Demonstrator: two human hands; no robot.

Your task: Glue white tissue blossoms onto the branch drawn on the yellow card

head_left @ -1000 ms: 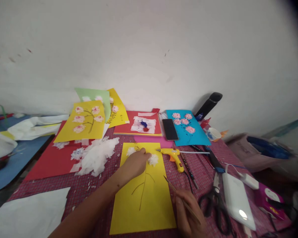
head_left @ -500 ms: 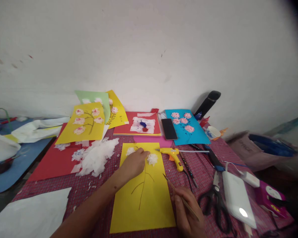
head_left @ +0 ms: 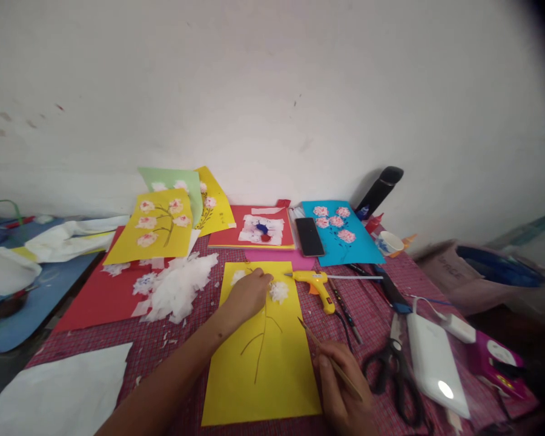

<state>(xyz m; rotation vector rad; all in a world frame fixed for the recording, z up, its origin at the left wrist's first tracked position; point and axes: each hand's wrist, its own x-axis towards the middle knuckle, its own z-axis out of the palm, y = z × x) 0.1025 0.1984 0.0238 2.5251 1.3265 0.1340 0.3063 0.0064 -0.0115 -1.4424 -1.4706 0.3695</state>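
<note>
A yellow sheet (head_left: 254, 399) lies before me with a thin brown branch drawn on it. White crumpled-paper flowers are on its upper part, one on the right (head_left: 279, 292) and another on the left partly behind my hand. My left hand (head_left: 252, 290) rests over the sheet between these flowers, fingers bent and pressed together; whatever is under the fingertips is hidden. In my right hand (head_left: 343, 381), at the sheet's lower right edge, is a thin paintbrush (head_left: 312, 336), its tip pointing up and left over the sheet.
A yellow glue gun (head_left: 315, 281) lies right of the sheet, near black scissors (head_left: 395, 369) and a white power bank (head_left: 436, 360). Left are torn white paper pieces (head_left: 179, 287) on red card. Behind are a phone (head_left: 309, 237), a blue flower picture (head_left: 358, 242) and a paint-stained tissue (head_left: 254, 233).
</note>
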